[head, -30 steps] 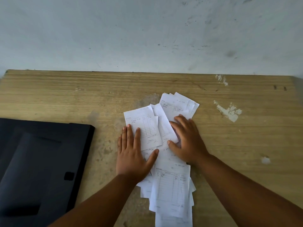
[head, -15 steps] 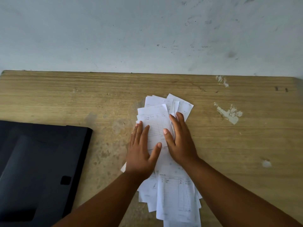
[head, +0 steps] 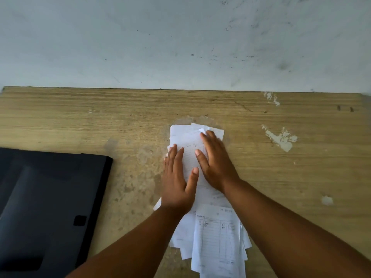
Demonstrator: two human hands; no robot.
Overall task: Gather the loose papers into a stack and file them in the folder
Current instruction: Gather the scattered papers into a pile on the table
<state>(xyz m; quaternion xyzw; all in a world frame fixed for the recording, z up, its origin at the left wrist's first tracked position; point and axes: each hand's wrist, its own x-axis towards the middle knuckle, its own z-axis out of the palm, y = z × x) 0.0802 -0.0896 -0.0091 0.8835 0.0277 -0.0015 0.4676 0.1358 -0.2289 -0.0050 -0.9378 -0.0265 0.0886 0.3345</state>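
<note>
Head camera: we press both palms flat on the strewn pile of white printed paper slips (head: 202,157), which lies on the worn, wood-grain bench (head: 301,177) well to the right of the flat black plastic folder (head: 46,197). Our left hand (head: 177,183) covers the pile's edge facing the folder, fingers together and thumb splayed; our right hand (head: 215,163) lies just beside it on the side away from the folder, fingertips (head: 208,135) near the pile's far end. Neither grip closes on anything: both hands are spread wide and flat, pinning the sheets rather than holding them.

The pile's long axis runs from the pale, scuffed wall (head: 180,41) back toward us, roughly parallel to the folder's near edge. Its wall end looks fairly squared between our hands, while its near end, where a ruled form sheet (head: 217,237) lies uppermost, fans out ragged behind our wrists. We judge that the stack is only half gathered.

The folder appears shut, its small square clasp patch (head: 80,220) facing up, and it sits beyond our left hand, so that hand is the nearer one to it. The papers would have to travel sideways across bare bench toward it, once the near end is tidied.
</note>
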